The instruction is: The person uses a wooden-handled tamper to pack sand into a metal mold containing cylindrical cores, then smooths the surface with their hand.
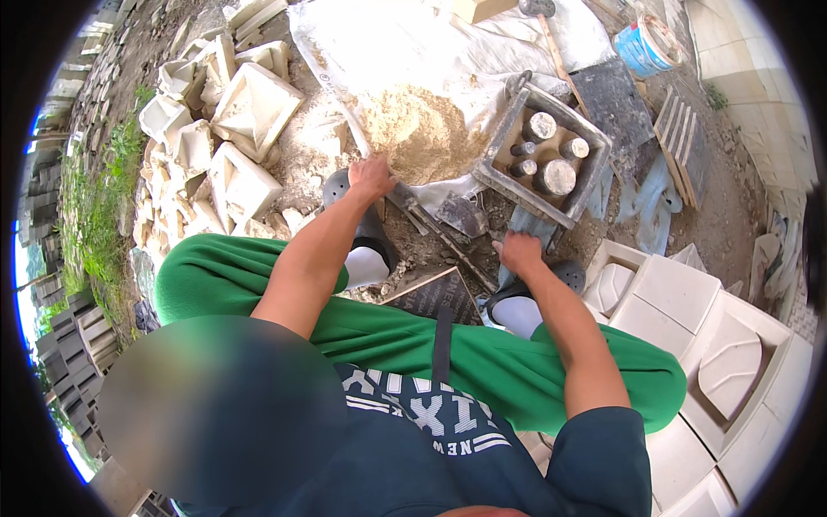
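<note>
My left hand (372, 177) is closed at the near left edge of a sandy powder heap (413, 129), beside my left clog. What it grips is hidden under the fingers; a pale strip (353, 129) runs away beyond it, and a dark bar (439, 231) slants from beside it toward my right foot. My right hand (519, 252) is above my right clog (568, 276), its fingers curled; anything in them is too small to make out. A grey box-shaped mould (587, 127) with several round posts inside stands beyond the right hand. A dark flat piece (463, 214) lies between the hands.
Broken white cast blocks (250, 112) are piled on the left. A white sheet (388, 43) lies under the powder. Far right are a long-handled mallet (551, 47), a blue bucket (642, 50) and a slatted wooden panel (676, 151). White cast blocks (672, 293) stand at the near right.
</note>
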